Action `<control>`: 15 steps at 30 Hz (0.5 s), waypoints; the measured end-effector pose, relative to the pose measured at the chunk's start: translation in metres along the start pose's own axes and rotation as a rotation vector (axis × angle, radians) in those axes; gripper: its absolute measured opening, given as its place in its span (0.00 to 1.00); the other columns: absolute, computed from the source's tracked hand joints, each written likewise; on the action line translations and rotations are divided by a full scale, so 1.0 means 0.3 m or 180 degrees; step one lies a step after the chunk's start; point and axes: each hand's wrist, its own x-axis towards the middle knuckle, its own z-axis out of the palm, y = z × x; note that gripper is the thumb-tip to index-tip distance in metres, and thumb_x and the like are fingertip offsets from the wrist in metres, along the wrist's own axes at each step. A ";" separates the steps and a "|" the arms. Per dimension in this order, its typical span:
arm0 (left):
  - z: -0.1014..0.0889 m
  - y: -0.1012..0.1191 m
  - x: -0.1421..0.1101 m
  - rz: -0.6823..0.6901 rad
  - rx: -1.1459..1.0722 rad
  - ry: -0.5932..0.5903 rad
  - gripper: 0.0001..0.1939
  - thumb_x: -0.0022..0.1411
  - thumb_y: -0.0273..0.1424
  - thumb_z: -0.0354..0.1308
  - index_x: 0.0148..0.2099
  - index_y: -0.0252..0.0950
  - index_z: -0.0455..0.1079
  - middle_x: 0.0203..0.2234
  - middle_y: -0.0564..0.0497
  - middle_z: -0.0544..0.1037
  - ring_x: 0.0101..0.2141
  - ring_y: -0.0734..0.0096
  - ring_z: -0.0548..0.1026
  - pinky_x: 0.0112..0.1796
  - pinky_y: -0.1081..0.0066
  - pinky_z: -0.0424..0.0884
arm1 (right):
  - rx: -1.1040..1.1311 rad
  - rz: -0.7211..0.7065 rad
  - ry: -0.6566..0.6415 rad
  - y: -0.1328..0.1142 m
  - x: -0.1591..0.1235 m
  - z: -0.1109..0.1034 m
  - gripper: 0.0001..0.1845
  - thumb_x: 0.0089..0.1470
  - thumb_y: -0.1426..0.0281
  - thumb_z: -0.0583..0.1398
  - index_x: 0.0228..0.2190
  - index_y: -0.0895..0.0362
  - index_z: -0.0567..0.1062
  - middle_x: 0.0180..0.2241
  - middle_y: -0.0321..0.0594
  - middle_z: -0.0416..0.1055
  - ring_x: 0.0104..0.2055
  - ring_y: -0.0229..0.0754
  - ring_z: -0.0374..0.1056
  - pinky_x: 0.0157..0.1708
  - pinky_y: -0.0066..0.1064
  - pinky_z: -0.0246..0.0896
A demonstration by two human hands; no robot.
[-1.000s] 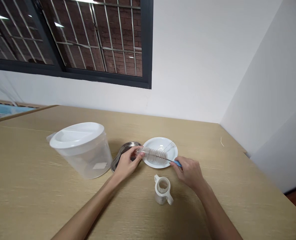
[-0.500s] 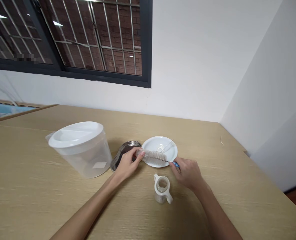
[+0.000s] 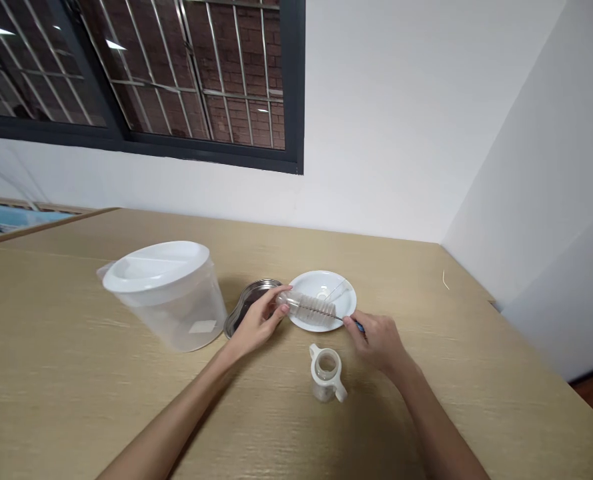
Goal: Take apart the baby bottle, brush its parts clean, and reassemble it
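Observation:
My left hand [image 3: 261, 320] is closed around a small clear dome-shaped cap [image 3: 287, 299], pinched between thumb and fingers. In my right hand [image 3: 379, 339] is a bottle brush [image 3: 319, 309], gripped by its blue handle, its white bristles pointing left. The brush's tip meets the clear cap's mouth; how far it reaches inside I cannot tell. Both are held over the near side of a white bowl [image 3: 312, 281]. Just below, a clear baby bottle [image 3: 327, 373] with a white two-handled collar stands upright on the table, its top uncovered.
A large translucent pitcher [image 3: 176, 320] with a white lid stands at left. Beside it lies a kidney-shaped steel tray [image 3: 243, 303], partly behind my left hand. Thin wire-like pieces lie in the bowl. A thin pale strip [image 3: 445, 280] is on the table [image 3: 476, 373] at right.
My left fingers have shifted on the clear cap, with the index finger now stretched along its top. The brush has moved slightly relative to the cap. Bottle and bowl stay put.

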 end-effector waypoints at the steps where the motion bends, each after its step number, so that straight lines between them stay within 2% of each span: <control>1: -0.003 0.002 -0.001 0.0049 -0.0061 -0.0049 0.27 0.67 0.47 0.54 0.60 0.35 0.67 0.50 0.42 0.76 0.46 0.56 0.75 0.45 0.64 0.72 | 0.0051 0.0028 -0.0022 0.004 0.000 -0.002 0.22 0.69 0.63 0.50 0.25 0.57 0.72 0.21 0.35 0.70 0.21 0.33 0.60 0.25 0.30 0.41; 4: -0.004 0.011 -0.002 0.0062 -0.0214 -0.0006 0.27 0.65 0.47 0.56 0.58 0.34 0.69 0.48 0.42 0.77 0.44 0.57 0.76 0.43 0.65 0.73 | 0.0196 0.0072 0.0076 0.013 0.001 -0.006 0.20 0.67 0.60 0.53 0.28 0.57 0.74 0.21 0.34 0.70 0.23 0.34 0.63 0.26 0.29 0.45; 7: -0.002 0.021 -0.002 -0.0097 -0.0319 0.0236 0.27 0.62 0.48 0.60 0.53 0.33 0.73 0.43 0.42 0.79 0.39 0.60 0.77 0.41 0.66 0.73 | 0.0276 -0.0073 0.0318 0.014 0.004 -0.002 0.18 0.66 0.59 0.56 0.31 0.57 0.76 0.25 0.36 0.73 0.26 0.35 0.66 0.28 0.27 0.50; 10: -0.003 0.023 0.000 -0.0215 -0.0468 0.0370 0.26 0.58 0.48 0.63 0.49 0.33 0.75 0.40 0.42 0.80 0.39 0.59 0.78 0.42 0.64 0.74 | 0.0268 -0.0209 0.0426 0.016 0.004 0.012 0.17 0.66 0.60 0.56 0.32 0.58 0.76 0.26 0.37 0.74 0.27 0.35 0.68 0.29 0.27 0.52; 15: -0.003 0.027 -0.001 0.0015 -0.0960 0.0155 0.29 0.54 0.46 0.67 0.53 0.34 0.74 0.46 0.40 0.79 0.45 0.56 0.77 0.47 0.62 0.74 | 0.0224 -0.0190 0.0259 0.037 -0.006 0.031 0.24 0.69 0.65 0.50 0.24 0.58 0.72 0.17 0.33 0.64 0.19 0.33 0.58 0.23 0.29 0.46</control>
